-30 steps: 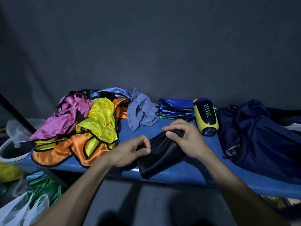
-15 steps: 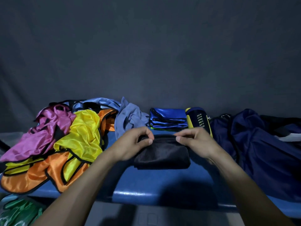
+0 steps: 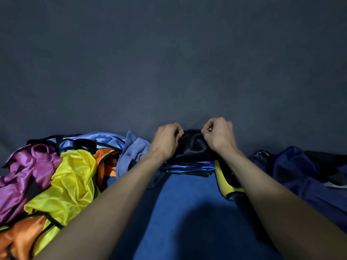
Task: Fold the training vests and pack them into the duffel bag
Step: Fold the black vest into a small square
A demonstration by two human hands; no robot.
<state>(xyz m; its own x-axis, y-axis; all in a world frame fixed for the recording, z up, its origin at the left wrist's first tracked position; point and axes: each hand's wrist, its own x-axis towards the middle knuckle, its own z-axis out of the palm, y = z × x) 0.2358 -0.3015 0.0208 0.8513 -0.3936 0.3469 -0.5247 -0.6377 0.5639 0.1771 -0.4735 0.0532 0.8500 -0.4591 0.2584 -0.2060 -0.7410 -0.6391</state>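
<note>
My forearms reach out over the blue table (image 3: 180, 212). Farther on, my left hand (image 3: 166, 140) and right hand (image 3: 218, 135) each pinch an end of the folded black vest (image 3: 193, 147) — it sits atop the folded blue vests (image 3: 189, 168), with the duffel bag (image 3: 300, 173) just to the right.

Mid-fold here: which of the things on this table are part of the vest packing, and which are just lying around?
Part of the job:
black vest, gripped by left hand and right hand
folded blue stack under it
loose pile: yellow vest, purple vest, orange vest, light blue vest
duffel bag

Lying about:
yellow and black object
</note>
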